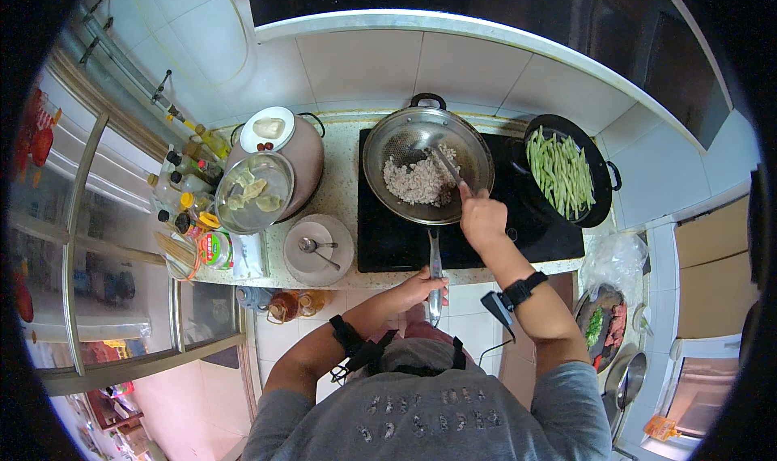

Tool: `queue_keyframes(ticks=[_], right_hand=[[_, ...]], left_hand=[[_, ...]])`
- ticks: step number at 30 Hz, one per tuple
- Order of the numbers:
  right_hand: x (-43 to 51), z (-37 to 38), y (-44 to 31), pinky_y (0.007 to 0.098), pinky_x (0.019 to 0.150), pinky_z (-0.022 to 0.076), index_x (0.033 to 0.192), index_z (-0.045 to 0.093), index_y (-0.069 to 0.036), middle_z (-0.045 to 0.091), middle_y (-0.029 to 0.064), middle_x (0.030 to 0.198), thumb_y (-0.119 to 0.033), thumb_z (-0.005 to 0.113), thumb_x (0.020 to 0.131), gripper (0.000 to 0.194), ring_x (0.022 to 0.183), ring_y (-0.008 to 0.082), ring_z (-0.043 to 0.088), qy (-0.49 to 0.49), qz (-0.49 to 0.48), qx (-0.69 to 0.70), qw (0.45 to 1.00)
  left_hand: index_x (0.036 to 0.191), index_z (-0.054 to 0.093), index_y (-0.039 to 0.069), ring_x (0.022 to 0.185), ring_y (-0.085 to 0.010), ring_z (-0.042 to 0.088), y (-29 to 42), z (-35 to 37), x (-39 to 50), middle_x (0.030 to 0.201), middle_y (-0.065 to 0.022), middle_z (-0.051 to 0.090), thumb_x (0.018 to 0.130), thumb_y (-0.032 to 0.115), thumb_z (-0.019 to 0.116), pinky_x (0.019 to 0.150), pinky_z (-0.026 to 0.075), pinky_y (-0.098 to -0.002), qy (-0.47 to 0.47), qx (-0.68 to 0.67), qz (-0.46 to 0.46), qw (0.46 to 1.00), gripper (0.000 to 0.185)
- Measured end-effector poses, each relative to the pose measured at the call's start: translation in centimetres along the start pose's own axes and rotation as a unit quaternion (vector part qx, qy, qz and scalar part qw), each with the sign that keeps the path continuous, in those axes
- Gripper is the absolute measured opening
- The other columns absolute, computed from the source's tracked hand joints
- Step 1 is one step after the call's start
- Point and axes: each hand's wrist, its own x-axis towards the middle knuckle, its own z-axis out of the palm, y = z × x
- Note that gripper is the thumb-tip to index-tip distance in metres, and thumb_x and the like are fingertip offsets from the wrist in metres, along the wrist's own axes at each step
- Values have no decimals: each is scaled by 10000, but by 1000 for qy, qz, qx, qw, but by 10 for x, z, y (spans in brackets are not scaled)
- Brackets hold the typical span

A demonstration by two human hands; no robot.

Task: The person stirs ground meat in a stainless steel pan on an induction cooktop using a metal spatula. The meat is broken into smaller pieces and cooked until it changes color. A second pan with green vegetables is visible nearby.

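A metal wok point(377, 182) stands on the black glass cooktop point(394, 248), its long handle pointing at me. My left hand point(425, 288) is closed around that handle point(434, 260). My right hand point(484, 217) grips a spatula point(446, 165) by its handle, and the tool's head is inside the wok, at the upper edge of the food. Crumbly, pale minced meat point(419, 182) lies in the wok's lower part. To the right of the wok, a black two-handled pan point(601, 185) holds long green beans point(559, 172).
On the left are a plate with spoons point(346, 248), a steel bowl with pale pieces point(285, 212), a white plate point(249, 134) on a large pot, and several bottles point(191, 182). On the right are a plastic bag point(619, 257) and a board point(598, 339) with chopped greens and red meat.
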Motion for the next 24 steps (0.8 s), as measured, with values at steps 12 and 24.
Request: queue_keyframes(ticks=[12, 24], right_hand=[[-13, -14, 16, 469, 710, 566, 1205, 679, -140, 714, 179, 894, -229, 556, 948, 299, 818, 370, 700, 99, 28, 219, 970], [-55, -28, 59, 409, 567, 531, 1244, 683, -217, 666, 120, 841, -103, 616, 823, 441, 683, 287, 681, 77, -131, 45, 987]], left_hand=[[1186, 399, 73, 831, -272, 701, 1, 0, 2, 984, -106, 603, 985, 227, 615, 752, 578, -399, -4, -7, -2, 1000, 333], [1160, 454, 56, 824, -265, 698, 0, 4, 1, 929, -88, 621, 999, 216, 588, 737, 559, -389, 16, 12, 20, 1000, 264]])
